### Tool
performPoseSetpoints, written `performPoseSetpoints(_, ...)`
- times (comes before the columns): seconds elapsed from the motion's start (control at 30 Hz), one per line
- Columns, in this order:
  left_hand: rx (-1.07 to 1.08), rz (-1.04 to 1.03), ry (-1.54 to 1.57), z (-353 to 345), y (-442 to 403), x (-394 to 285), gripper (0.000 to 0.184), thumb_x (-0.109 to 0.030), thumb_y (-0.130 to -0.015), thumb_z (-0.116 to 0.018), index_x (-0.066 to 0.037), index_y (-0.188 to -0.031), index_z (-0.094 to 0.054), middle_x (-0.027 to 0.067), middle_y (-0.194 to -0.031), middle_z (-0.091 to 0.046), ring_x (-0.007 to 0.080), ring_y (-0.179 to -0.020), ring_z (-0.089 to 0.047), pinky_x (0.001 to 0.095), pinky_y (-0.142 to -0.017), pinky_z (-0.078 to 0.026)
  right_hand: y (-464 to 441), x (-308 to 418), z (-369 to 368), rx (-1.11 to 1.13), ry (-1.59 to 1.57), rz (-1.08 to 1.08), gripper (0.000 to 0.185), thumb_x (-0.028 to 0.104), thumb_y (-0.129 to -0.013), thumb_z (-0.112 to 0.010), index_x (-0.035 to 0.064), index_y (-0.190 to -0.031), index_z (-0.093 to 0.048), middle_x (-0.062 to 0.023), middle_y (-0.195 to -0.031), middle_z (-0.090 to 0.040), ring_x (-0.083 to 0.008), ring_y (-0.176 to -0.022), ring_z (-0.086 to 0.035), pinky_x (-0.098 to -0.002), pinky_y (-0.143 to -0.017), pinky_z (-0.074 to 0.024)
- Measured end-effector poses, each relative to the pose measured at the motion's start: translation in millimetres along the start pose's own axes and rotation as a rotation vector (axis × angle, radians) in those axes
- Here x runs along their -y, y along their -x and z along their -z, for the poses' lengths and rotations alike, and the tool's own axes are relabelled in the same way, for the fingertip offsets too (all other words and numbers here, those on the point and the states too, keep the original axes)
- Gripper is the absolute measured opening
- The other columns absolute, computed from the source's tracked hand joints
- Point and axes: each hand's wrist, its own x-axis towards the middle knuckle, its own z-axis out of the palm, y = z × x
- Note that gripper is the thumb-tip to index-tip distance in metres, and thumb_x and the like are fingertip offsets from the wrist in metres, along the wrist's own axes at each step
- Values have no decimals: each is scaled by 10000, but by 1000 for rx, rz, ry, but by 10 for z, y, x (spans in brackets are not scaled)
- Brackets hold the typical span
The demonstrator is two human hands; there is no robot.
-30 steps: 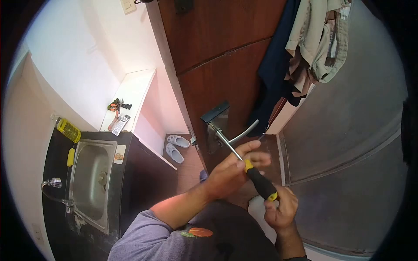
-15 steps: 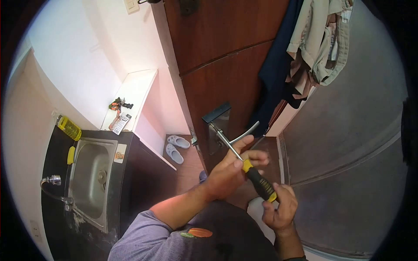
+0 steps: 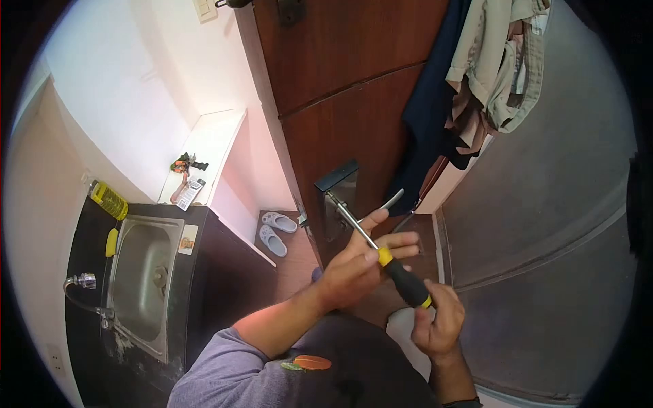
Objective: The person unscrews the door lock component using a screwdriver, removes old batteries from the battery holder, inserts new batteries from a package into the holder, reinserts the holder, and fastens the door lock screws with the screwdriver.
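A screwdriver (image 3: pixel 405 282) with a black and yellow handle and a long metal shaft slants up toward the door's lock plate (image 3: pixel 348 197). Its tip is at the plate's upper left, beside a dark cover piece (image 3: pixel 337 175). My right hand (image 3: pixel 442 319) is closed round the handle's butt end. My left hand (image 3: pixel 350 272) steadies the shaft just above the yellow collar, between thumb and index finger, while its other fingers are stretched out behind. The curved door lever (image 3: pixel 392 202) sticks out past the left fingertips. Whether the tip sits in a screw is too small to tell.
The brown wooden door (image 3: pixel 340 122) stands ahead, with trousers (image 3: pixel 524 75) hanging at its right. At left are a steel sink (image 3: pixel 139 272), a yellow liquid bottle (image 3: pixel 109 200) and a white ledge (image 3: pixel 221 132) with small items. Grey clogs (image 3: pixel 273 239) lie on the floor.
The screwdriver has turned about its length: the lettering seen on its handle is now out of sight. My left fingers have straightened, and my right fingers have shifted slightly on the handle.
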Motion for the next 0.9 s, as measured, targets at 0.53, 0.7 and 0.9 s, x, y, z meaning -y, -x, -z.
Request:
performPoseSetpoints(0.53, -77, -27, -70, -186, -36, -130, 732, -168, -992, -515, -206, -1529, -19, 209, -1221, -554, 280, -1138, -585, 391, -975, -465, 37, -6, -17, -28, -10, -11, 548, 452, -877, -650, -66, -1049, -606, -191, -810, -633, -352, -687, -623, -440, -670, -508)
performPoseSetpoints(0.7, -200, 108, -171, -110, 7, -84, 748, -169, -979, -528, -276, -1532, -35, 253, -1362, -456, 319, -1235, -537, 393, -1032, -432, -2, -16, 16, -14, 10, 188, 491, 380, -879, -659, -70, -1070, -603, -195, -877, -632, -368, -749, -621, -432, -677, -496)
performPoseSetpoints(0.9, -181, 74, -79, -153, -17, -103, 785, -253, -979, -543, -279, -1527, 19, 262, -1314, -489, 361, -1203, -553, 461, -1008, -455, -96, 39, 27, -98, 39, 149, 426, 322, -888, -649, -63, -1068, -612, -201, -877, -636, -369, -741, -610, -447, -712, -496)
